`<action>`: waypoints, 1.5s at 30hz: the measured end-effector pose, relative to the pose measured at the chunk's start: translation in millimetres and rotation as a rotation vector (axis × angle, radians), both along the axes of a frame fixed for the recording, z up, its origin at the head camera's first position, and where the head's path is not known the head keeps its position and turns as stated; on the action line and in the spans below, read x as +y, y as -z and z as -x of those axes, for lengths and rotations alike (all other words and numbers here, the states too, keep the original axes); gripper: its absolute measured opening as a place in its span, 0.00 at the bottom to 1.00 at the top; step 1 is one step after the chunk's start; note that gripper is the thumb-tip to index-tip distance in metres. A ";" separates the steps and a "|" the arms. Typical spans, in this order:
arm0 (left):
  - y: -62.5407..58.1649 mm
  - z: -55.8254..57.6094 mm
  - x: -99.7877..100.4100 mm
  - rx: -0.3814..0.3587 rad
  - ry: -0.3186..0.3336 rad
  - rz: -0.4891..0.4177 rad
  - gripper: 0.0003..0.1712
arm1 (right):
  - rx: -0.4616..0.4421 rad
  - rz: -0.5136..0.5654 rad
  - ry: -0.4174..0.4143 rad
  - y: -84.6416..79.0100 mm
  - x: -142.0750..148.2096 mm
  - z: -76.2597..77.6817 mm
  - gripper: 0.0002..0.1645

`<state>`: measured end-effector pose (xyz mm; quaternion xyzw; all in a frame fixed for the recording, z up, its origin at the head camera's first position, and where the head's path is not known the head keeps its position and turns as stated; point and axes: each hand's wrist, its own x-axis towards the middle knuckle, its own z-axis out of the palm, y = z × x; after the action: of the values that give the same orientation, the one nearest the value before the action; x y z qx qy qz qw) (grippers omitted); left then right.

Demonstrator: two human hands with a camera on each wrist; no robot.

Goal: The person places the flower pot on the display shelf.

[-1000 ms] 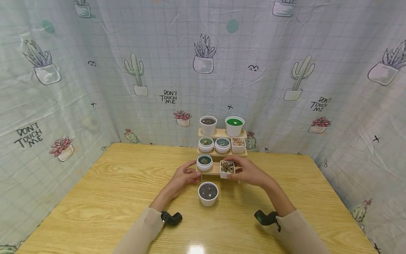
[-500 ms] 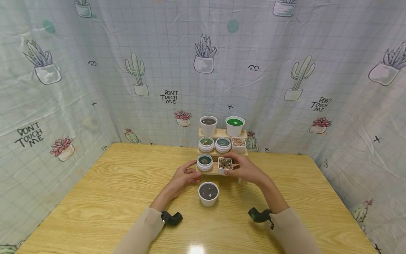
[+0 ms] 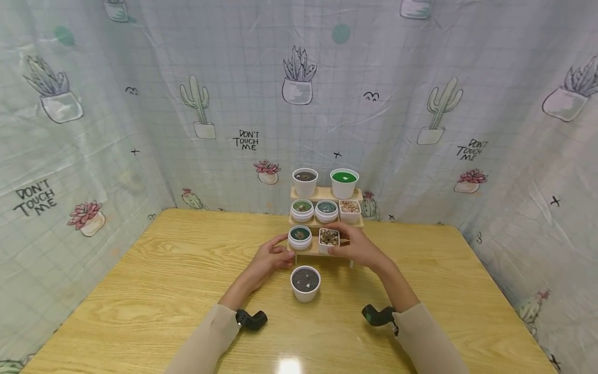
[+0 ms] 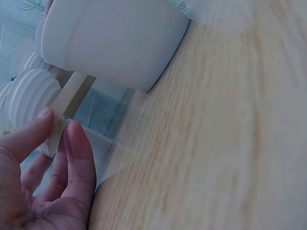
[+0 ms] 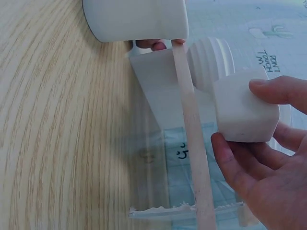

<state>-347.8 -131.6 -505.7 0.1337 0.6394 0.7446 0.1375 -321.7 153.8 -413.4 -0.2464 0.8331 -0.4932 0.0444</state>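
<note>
A small square white pot [image 3: 329,248] filled with pebbles is held in my right hand [image 3: 357,246]. In the right wrist view its base is close over the front step of a wooden tiered stand [image 5: 194,143], with thumb and fingers on opposite sides of the pot. My left hand [image 3: 268,262] pinches the left end of that step, thumb above and fingers below, as the left wrist view shows. Beside it on the step sits a round ribbed white pot [image 3: 300,244] with a dark green top. A larger white pot [image 3: 305,295] with grey fill stands on the table before the stand.
Two ribbed pots [image 3: 302,214] and a square pot [image 3: 350,213] fill the middle step. On the top step are a brown-filled pot [image 3: 305,185] and a green-filled pot [image 3: 344,187]. A printed curtain [image 3: 233,104] hangs behind the wooden table [image 3: 187,291].
My right hand has brought the square pebble pot leftward and slightly back over the front step, closer to the round pot. The left hand keeps its hold on the stand. The head view shifts slightly.
</note>
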 end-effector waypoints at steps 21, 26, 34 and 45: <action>0.2 2.7 2.4 0.023 0.020 -0.008 0.41 | 0.016 0.073 0.079 11.8 -3.6 4.1 0.33; 0.7 3.2 1.9 0.026 0.024 -0.014 0.41 | 0.029 0.053 0.105 14.2 -4.9 4.8 0.33; 0.2 1.0 1.3 0.007 0.008 -0.007 0.40 | 0.051 0.043 0.122 18.3 -8.5 6.1 0.33; -1.8 -1.5 0.1 0.002 -0.007 0.000 0.38 | 0.042 0.030 0.113 20.1 -10.5 7.5 0.32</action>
<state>-346.3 -131.5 -503.9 0.1322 0.6398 0.7450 0.1345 -329.2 143.3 -433.6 -0.2099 0.8389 -0.5021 -0.0049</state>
